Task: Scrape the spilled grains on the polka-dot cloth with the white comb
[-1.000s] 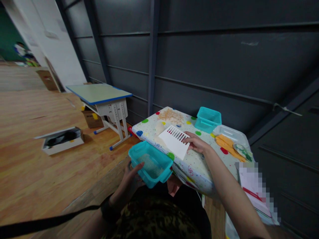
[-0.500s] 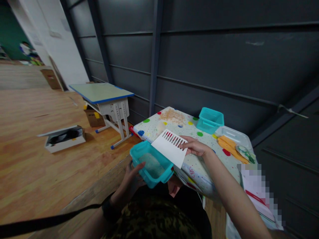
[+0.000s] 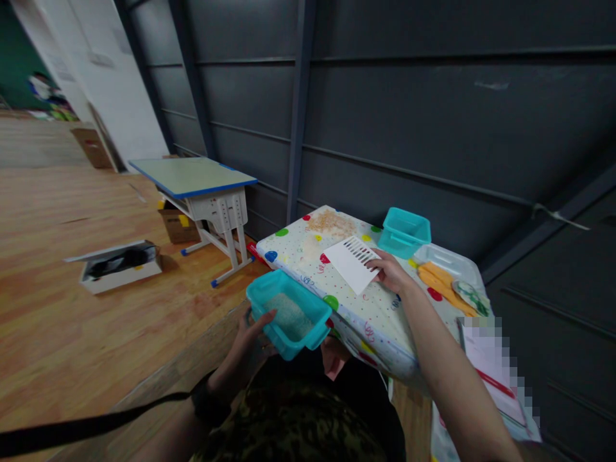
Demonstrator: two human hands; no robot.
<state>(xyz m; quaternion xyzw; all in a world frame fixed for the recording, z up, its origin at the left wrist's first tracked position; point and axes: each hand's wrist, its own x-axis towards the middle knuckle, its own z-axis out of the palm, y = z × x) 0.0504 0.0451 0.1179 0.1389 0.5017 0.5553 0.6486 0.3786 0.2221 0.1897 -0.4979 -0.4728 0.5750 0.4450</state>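
Observation:
My left hand [image 3: 250, 340] grips a teal plastic bin [image 3: 289, 313] from below, holding it against the near edge of the small table [image 3: 370, 321] with the dotted cloth. Pale grains lie in the bin. My right hand [image 3: 392, 273] holds a white slotted scraper card [image 3: 355, 262] low over the cloth, near the table's middle. A faint smear of pale grains [image 3: 308, 247] sits on the cloth left of the card, and a heap of brownish grains [image 3: 331, 224] lies at the far corner.
A second teal bin [image 3: 404, 232] stands at the table's back edge, beside a clear tray [image 3: 445, 260] with orange pieces. Papers [image 3: 491, 366] lie at the right. A blue-edged desk [image 3: 192, 176] and an open box [image 3: 115, 264] stand on the wooden floor to the left.
The scraper card has moved from over the bin's rim back toward the table's middle, and it lies flatter now. The bin has stayed at the table's edge in my left hand.

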